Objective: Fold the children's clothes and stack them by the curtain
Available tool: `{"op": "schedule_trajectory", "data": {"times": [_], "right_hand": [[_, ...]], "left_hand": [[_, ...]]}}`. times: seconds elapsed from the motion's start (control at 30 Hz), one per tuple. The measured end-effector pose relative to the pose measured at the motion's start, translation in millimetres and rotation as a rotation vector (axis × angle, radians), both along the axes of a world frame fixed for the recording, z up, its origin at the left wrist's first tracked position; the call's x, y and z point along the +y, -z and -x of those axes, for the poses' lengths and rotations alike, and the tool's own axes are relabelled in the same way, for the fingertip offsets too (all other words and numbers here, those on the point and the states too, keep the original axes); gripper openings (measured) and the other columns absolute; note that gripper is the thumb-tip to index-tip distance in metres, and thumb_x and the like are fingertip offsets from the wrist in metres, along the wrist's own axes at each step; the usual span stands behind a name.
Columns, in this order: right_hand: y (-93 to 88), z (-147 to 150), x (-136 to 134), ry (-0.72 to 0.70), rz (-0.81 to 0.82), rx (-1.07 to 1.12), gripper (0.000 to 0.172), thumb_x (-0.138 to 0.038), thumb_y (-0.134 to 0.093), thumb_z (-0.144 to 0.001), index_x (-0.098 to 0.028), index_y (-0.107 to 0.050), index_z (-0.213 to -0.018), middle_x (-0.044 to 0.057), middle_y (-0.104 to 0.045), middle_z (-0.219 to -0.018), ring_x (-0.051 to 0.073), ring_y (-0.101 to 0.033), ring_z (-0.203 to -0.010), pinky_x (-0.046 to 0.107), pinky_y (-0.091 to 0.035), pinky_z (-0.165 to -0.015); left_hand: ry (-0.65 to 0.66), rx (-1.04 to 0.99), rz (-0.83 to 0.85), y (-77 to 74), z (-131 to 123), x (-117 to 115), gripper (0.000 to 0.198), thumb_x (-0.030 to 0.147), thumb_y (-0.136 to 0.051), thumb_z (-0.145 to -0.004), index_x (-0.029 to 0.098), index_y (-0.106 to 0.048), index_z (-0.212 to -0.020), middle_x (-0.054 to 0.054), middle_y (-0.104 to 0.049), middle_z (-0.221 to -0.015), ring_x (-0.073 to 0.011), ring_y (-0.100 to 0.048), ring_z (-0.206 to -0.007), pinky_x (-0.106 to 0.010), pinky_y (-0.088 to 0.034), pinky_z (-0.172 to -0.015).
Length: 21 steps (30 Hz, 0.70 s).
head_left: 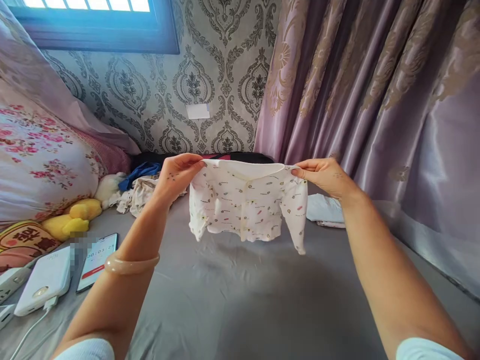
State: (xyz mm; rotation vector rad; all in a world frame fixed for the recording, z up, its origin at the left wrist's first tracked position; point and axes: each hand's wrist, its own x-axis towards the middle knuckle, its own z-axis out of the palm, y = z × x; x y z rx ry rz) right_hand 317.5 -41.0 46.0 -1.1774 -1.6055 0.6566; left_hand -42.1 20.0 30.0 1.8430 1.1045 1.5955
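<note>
A small white baby shirt with tiny printed figures and long sleeves hangs in the air over the grey bed sheet. My left hand pinches its left shoulder by the neckline. At the other shoulder my right hand pinches the cloth between thumb and fingers. The shirt is spread between both hands, its front seam running down the middle and its sleeves dangling. A pale bangle circles my left forearm.
Rumpled clothes lie at the back left, near a yellow plush toy. A phone and a white power bank with a cable are at the left. Folded white cloth lies behind my right arm, beside the purple curtain.
</note>
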Motion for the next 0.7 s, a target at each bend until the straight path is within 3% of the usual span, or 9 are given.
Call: {"op": "schedule_trajectory", "data": {"times": [0.27, 0.37, 0.43, 0.53, 0.7], "right_hand": [[-21.0, 2, -54, -0.068, 0.115, 0.020, 0.034, -0.052, -0.081, -0.065, -0.026, -0.076, -0.086, 0.004, -0.077, -0.088, 0.021, -0.072, -0.080, 0.034, -0.060, -0.074], [-16.8, 3, -53, -0.060, 0.134, 0.033, 0.040, -0.055, -0.080, -0.065, -0.023, -0.075, -0.088, 0.005, -0.076, -0.088, 0.022, -0.072, -0.081, 0.036, -0.059, -0.074], [-8.3, 1, -42, -0.059, 0.174, 0.032, 0.046, -0.057, -0.079, -0.063, -0.020, -0.075, -0.089, 0.006, -0.076, -0.086, 0.022, -0.072, -0.080, 0.037, -0.059, -0.074], [14.3, -2, -16, -0.100, 0.316, 0.031, 0.052, -0.057, -0.081, -0.058, -0.016, -0.074, -0.089, 0.008, -0.076, -0.084, 0.020, -0.070, -0.073, 0.034, -0.057, -0.070], [78.7, -2, 29, -0.072, 0.432, -0.034, 0.051, -0.057, -0.081, -0.054, -0.013, -0.072, -0.079, 0.003, -0.072, -0.072, 0.014, -0.063, -0.063, 0.026, -0.050, -0.062]], "left_hand": [[0.061, 0.044, 0.051, -21.1, 20, -59, 0.030, 0.043, -0.071, -0.073, 0.018, -0.072, -0.091, -0.002, -0.067, -0.073, -0.0123, -0.058, -0.062, -0.021, -0.046, -0.054], [0.039, 0.081, 0.148, -28.2, 21, -67, 0.032, 0.045, -0.071, -0.073, 0.020, -0.072, -0.092, -0.001, -0.065, -0.069, -0.0140, -0.058, -0.061, -0.022, -0.046, -0.052], [0.040, 0.141, 0.217, -24.6, 20, -60, 0.033, 0.047, -0.070, -0.072, 0.020, -0.073, -0.090, -0.002, -0.066, -0.071, -0.0161, -0.060, -0.064, -0.025, -0.047, -0.055], [0.122, 0.273, 0.289, 1.5, 18, -31, 0.038, 0.052, -0.069, -0.070, 0.019, -0.073, -0.088, -0.004, -0.069, -0.077, -0.0174, -0.060, -0.067, -0.026, -0.047, -0.057], [0.189, 0.475, 0.361, 82.3, 7, 31, 0.045, 0.054, -0.057, -0.073, 0.015, -0.073, -0.087, -0.004, -0.067, -0.070, -0.0153, -0.056, -0.059, -0.023, -0.040, -0.051]]}}
